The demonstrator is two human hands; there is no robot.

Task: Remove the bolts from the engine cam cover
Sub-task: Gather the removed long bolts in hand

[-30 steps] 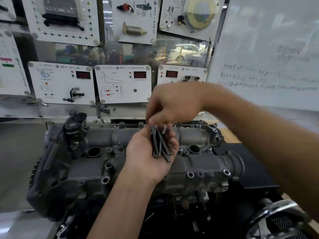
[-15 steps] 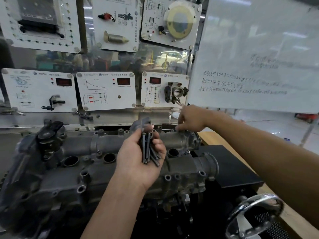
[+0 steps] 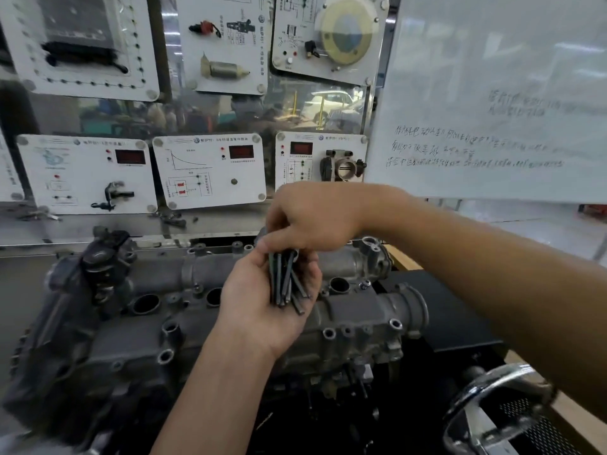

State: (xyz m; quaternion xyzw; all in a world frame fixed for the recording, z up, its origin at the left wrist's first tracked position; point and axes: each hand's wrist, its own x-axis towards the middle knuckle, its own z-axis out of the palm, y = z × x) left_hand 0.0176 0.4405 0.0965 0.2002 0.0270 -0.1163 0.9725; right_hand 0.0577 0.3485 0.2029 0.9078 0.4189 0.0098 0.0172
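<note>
**Bolts gathered in hand above the cam cover**

A person's left hand (image 3: pixel 259 310) lies palm up over the middle of the grey cover (image 3: pixel 358 310), its fingers loosely cupped round a bundle of dark bolts (image 3: pixel 286 284) that rest across the palm, shanks pointing toward the wrist. The right hand (image 3: pixel 312 218) reaches in from the right just above it, fingers curled down and closed on the top ends of the bolts; whether it pinches one bolt or several cannot be told. Along the cover's edges several bolt holes show open, and one small bright bolt head (image 3: pixel 365 284) sits near the right-hand end, beside a round bore. Behind the engine stand white panels (image 3: pixel 210 169) with red displays, and a whiteboard (image 3: pixel 492 93) with handwriting hangs at right. A chrome wheel (image 3: pixel 492 399) shows at lower right.
</note>
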